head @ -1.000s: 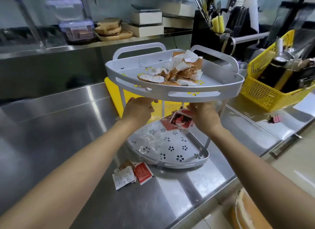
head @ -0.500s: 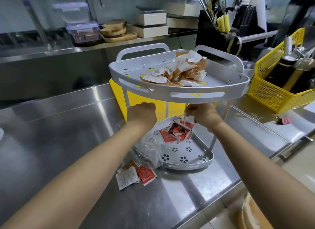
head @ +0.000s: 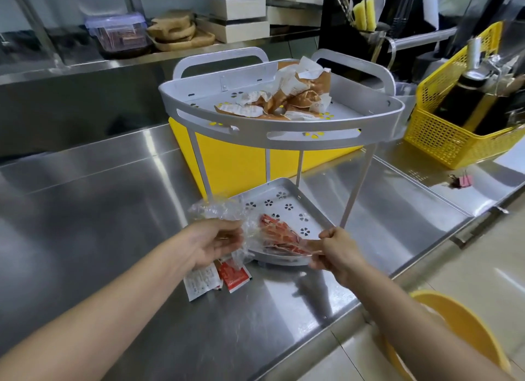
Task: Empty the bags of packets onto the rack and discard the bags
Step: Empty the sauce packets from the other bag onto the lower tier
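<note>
Plastic bag [head: 251, 235], clear and crinkled with red packets [head: 277, 233] bunched inside, stretches over the front of the rack's lower shelf [head: 295, 193]; left hand [head: 211, 245] grips one end, right hand [head: 336, 253] pinches the other.

Left hand [head: 211, 243] and right hand [head: 335, 251] grip a clear bag [head: 250, 233] of red packets [head: 279, 234] over the rack [head: 284, 125] lower tier on the table [head: 113, 187].

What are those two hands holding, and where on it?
A clear plastic bag of red packets: the left hand grips its crumpled end, the right hand pinches the opposite end.
</note>
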A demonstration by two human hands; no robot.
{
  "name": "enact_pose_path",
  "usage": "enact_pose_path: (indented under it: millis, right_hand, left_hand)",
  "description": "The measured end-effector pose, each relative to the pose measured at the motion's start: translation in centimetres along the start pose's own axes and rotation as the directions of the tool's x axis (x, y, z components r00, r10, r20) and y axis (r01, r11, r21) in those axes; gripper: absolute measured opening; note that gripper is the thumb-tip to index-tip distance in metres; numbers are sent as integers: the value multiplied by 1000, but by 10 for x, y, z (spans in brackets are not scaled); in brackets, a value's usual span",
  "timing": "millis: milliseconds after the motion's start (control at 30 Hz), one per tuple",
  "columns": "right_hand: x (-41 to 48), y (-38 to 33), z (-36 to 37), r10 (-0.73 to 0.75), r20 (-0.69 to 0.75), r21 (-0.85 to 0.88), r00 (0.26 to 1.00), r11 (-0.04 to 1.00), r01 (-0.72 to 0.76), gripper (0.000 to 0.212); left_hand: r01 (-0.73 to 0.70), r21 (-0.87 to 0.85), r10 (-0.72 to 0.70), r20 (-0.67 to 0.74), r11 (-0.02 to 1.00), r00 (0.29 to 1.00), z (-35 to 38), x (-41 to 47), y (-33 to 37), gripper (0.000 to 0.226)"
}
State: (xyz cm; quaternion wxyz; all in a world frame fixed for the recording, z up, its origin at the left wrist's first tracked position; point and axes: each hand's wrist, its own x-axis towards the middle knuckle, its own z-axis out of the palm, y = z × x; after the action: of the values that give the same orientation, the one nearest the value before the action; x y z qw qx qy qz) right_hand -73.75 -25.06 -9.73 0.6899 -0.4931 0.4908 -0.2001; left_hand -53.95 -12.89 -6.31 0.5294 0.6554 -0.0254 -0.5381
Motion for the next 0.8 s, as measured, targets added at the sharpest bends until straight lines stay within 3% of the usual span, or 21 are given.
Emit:
enact_pose_path:
  millis: [167, 267, 333, 400, 467, 567, 700, 800]
  right_hand:
    - [-6, 1, -4, 197, 161, -92, 967, 979, -184, 20]
    - [-4, -1, -2, 192, 181, 48, 964, 978, -204, 7]
    - [-3, -3, -1, 179, 172, 94, 969, 976, -197, 23]
    - [-4, -4, -1, 166, 185, 71, 969, 981, -182, 35]
    - [-5, -3, -1, 163, 204, 39, 965, 984, -175, 38]
    - [-3, -11, -1, 118, 210, 7, 971, 992, -123, 32]
    - [-4, -41, -1, -35, 197, 75, 980, 997, 21, 24]
    - [-10, -66, -3, -174, 157, 133, 972, 979, 154, 25]
  left_hand:
    - [34, 15, -36, 187, 999, 982, -15, -10, 10, 15]
    - [13, 119, -52, 330, 993, 942, -32, -13, 21, 54]
    - [4, 47, -18, 294, 999, 956, -49, -7, 34, 82]
    - [-3, -7, 4, 116, 1000, 993, -61, -3, 47, 86]
    - [-10, 99, 14, -37, 995, 999, -63, 0, 53, 85]
    - [-43, 286, 72, -90, 957, 993, -49, 2, 48, 66]
    - [-99, 214, 116, -72, 972, 991, -33, 5, 50, 10]
    - [-127, 121, 130, -20, 985, 991, -26, -4, 63, 9]
